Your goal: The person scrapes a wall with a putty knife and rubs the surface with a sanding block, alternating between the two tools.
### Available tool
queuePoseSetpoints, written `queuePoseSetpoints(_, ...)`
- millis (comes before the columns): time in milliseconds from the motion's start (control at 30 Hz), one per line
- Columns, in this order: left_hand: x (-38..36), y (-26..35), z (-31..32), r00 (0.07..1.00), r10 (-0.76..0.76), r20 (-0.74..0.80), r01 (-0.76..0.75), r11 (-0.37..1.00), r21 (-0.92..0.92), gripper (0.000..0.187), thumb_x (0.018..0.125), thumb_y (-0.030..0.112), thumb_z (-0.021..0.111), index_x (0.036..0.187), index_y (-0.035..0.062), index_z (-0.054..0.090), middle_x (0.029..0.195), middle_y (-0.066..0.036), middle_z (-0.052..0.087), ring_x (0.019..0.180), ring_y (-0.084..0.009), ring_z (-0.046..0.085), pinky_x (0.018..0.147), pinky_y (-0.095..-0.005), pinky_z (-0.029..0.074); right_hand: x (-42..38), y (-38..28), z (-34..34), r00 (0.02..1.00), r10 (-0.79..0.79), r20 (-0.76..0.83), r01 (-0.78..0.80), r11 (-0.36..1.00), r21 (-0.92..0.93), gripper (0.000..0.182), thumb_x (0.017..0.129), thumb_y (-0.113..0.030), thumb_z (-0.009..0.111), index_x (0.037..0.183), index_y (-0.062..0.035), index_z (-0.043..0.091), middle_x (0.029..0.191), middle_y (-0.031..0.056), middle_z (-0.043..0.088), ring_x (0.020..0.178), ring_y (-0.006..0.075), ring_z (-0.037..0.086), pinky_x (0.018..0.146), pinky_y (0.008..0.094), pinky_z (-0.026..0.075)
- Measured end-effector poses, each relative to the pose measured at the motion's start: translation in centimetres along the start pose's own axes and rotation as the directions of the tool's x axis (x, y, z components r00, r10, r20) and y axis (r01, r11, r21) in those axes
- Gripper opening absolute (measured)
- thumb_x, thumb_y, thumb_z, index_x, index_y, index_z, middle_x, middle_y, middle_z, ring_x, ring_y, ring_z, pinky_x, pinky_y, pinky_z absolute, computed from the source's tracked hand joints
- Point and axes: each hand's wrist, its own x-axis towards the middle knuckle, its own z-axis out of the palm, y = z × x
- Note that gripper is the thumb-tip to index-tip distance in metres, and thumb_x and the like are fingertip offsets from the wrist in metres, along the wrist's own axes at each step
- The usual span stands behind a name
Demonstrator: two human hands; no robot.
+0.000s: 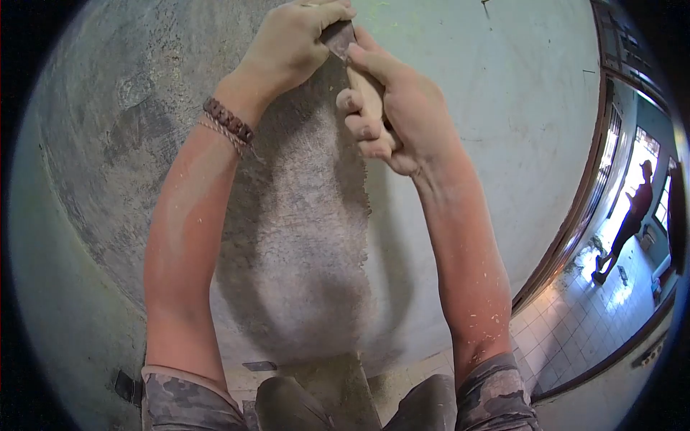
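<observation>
High on the wall, a scraper (367,92) with a pale handle and a dark, worn metal blade is held at a slant. My right hand (417,108) is wrapped round its handle, thumb up by the blade. At the blade end is my left hand (287,50), fingers curled against the metal and partly cut off by the top of the view. Behind both hands, the wall's bare grey patch (309,194) meets pale green paint (503,108) along a ragged edge. The blade's working edge is hidden by my left hand.
My knees (287,402) show at the bottom, with a board-like surface (338,388) between them. A small dark flat piece (259,366) lies on the floor near the wall. To the right, a doorway frame (575,215) opens onto a tiled room where a person (634,208) stands.
</observation>
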Motion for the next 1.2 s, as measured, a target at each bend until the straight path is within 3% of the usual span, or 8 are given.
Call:
queuePoseSetpoints(100, 1.7, 0.7, -1.8, 0.53, -0.188, 0.827, 0.304, 0.952, 0.022, 0.058, 0.096, 0.044, 0.048, 0.143, 0.0106, 0.047, 0.15, -0.02, 0.04, 0.141, -0.0324, 0.036, 0.117, -0.0434, 0.026, -1.1, 1.0, -0.7, 1.0, 0.027, -0.002, -0.027, 1.0, -0.013, 0.064, 0.098, -0.033, 0.05, 0.155, -0.0205, 0.023, 0.067, 0.0006, 0.052, 0.043, 0.0064, 0.042, 0.031, 0.0202, 0.03)
queuePoseSetpoints(133, -2.5, 2.6, 0.4, 0.871, -0.137, 0.472, 0.162, 0.987, -0.013, 0.044, 0.087, 0.022, 0.057, 0.129, 0.0099, 0.056, 0.137, -0.017, 0.052, 0.132, -0.032, 0.046, 0.11, -0.0407, 0.037, -2.0, 2.0, -1.1, 0.998, 0.057, 0.0, -0.057, 0.998, -0.02, 0.065, 0.098, -0.033, 0.051, 0.155, -0.0189, 0.023, 0.066, 0.0001, 0.052, 0.043, 0.0066, 0.043, 0.032, 0.0213, 0.032)
queuePoseSetpoints(167, -6.2, 4.9, 2.1, 1.0, -0.017, 0.01, 0.017, 1.0, 0.023, 0.038, 0.079, 0.0, 0.067, 0.116, 0.0093, 0.065, 0.125, -0.015, 0.063, 0.123, -0.0316, 0.056, 0.102, -0.0381, 0.048, -3.1, 3.9, -1.4, 0.991, 0.1, -0.088, -0.106, 0.992, -0.064, 0.065, 0.098, -0.032, 0.051, 0.155, -0.0168, 0.023, 0.064, -0.0007, 0.051, 0.044, 0.0071, 0.044, 0.034, 0.0222, 0.033)
queuePoseSetpoints(200, -8.5, 7.2, 2.7, 1.0, -0.026, -0.015, 0.025, 0.998, -0.052, 0.038, 0.077, 0.0, 0.066, 0.114, 0.0081, 0.065, 0.122, -0.016, 0.064, 0.122, -0.0343, 0.056, 0.103, -0.0416, 0.047, -4.7, 6.5, -1.9, 0.974, 0.138, -0.177, -0.158, 0.982, -0.106, 0.066, 0.099, -0.032, 0.05, 0.155, -0.0148, 0.022, 0.062, -0.0014, 0.05, 0.044, 0.0076, 0.044, 0.035, 0.0232, 0.035)
queuePoseSetpoints(367, -24.0, 18.0, 4.9, 0.967, -0.105, 0.233, 0.157, 0.963, -0.219, 0.036, 0.082, 0.003, 0.06, 0.118, 0.0017, 0.061, 0.126, -0.023, 0.058, 0.123, -0.0424, 0.053, 0.109, -0.0512, 0.039, -16.2, 18.6, -4.8, 0.984, 0.127, -0.123, -0.168, 0.886, -0.433, 0.057, 0.099, -0.03, 0.049, 0.151, -0.0125, 0.035, 0.079, 0.0041, 0.059, 0.058, 0.0087, 0.054, 0.048, 0.0273, 0.043)
queuePoseSetpoints(533, -18.9, 14.9, 4.6, 0.977, -0.127, 0.17, 0.148, 0.983, -0.112, 0.037, 0.081, 0.004, 0.062, 0.119, 0.0027, 0.061, 0.128, -0.021, 0.059, 0.124, -0.0411, 0.052, 0.11, -0.0503, 0.039, -12.6, 15.8, -3.7, 0.985, 0.03, -0.172, -0.103, 0.897, -0.43, 0.055, 0.101, -0.027, 0.042, 0.153, -0.0145, 0.031, 0.068, 0.004, 0.052, 0.049, 0.0078, 0.047, 0.044, 0.0263, 0.041)
queuePoseSetpoints(733, -11.2, 8.4, 1.4, 0.994, 0.0, 0.107, -0.003, 1.0, 0.022, 0.032, 0.081, 0.003, 0.06, 0.113, -0.0001, 0.062, 0.12, -0.018, 0.064, 0.122, -0.0349, 0.055, 0.106, -0.0442, 0.043, -7.6, 7.8, -0.5, 0.985, 0.172, -0.02, -0.171, 0.984, 0.054, 0.06, 0.103, -0.025, 0.04, 0.156, -0.0133, 0.015, 0.063, 0.0009, 0.049, 0.04, 0.0093, 0.04, 0.034, 0.0238, 0.034)
queuePoseSetpoints(1200, -10.8, 7.8, 1.2, 0.996, -0.052, 0.076, 0.052, 0.999, -0.002, 0.045, 0.069, -0.005, 0.068, 0.113, 0.0021, 0.065, 0.124, -0.014, 0.064, 0.124, -0.0311, 0.056, 0.11, -0.0428, 0.042, -6.9, 7.9, -0.3, 0.992, 0.127, 0.001, -0.127, 0.989, 0.081, 0.062, 0.103, -0.026, 0.042, 0.157, -0.015, 0.014, 0.063, 0.0017, 0.049, 0.04, 0.0089, 0.04, 0.033, 0.0239, 0.032)
